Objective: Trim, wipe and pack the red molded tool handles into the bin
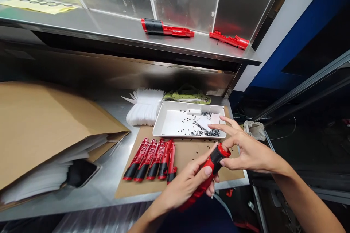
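My left hand [188, 180] is wrapped round a red-and-black plastic tool casing [217, 154], which slants up and to the right over the table's front edge. At its open red end, my right hand [243, 147] has thumb and index finger closed on the rim, the index fingertip at the opening. The other right fingers stretch out over the white tray [169, 106]. Whether a small piece sits under the right fingertips cannot be seen. To the left of my hands, several similar red-and-black casings [150, 160] lie side by side on the brown cardboard [188, 151].
Small black pieces [213, 131] lie in the tray, some on the cardboard. Behind are a white stack [144, 107] and a green patterned pouch [188, 94]. A large cardboard box [54, 116] stands left. Two red parts [175, 30] rest on the metal shelf [109, 30].
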`<state>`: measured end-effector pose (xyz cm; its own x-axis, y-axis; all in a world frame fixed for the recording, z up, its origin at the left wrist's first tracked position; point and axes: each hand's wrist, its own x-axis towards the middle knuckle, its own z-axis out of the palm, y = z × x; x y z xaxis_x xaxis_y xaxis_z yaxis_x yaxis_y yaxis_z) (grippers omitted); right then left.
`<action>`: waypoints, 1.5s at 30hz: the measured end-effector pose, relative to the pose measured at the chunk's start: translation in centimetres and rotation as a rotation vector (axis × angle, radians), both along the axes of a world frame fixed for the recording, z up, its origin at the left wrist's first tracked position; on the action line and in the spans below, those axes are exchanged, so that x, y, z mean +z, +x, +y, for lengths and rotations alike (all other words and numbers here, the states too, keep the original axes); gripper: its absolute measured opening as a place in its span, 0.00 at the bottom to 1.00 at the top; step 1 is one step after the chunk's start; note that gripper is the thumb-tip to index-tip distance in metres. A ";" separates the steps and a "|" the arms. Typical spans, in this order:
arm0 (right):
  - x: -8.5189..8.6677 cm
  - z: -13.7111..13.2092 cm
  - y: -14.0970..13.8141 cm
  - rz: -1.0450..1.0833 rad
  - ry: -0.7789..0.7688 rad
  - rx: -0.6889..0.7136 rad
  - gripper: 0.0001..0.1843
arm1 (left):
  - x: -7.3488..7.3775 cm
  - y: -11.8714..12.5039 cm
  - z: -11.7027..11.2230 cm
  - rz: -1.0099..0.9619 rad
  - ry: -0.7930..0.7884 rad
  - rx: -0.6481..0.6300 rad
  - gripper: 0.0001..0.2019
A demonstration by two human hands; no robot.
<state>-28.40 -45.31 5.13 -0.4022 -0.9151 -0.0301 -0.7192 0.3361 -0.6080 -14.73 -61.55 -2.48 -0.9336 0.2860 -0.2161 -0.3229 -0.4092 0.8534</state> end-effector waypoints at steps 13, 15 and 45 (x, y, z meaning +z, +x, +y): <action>1.4 -0.8 -0.7 0.023 0.056 0.025 0.08 | 0.7 -0.7 0.2 -0.068 -0.026 0.046 0.42; 1.7 -1.0 -0.9 0.010 0.063 0.028 0.07 | 0.8 -0.8 0.3 -0.069 -0.023 0.063 0.43; 2.7 1.6 -0.8 0.167 0.052 -0.268 0.12 | -1.5 -1.3 0.9 -0.074 0.177 0.059 0.38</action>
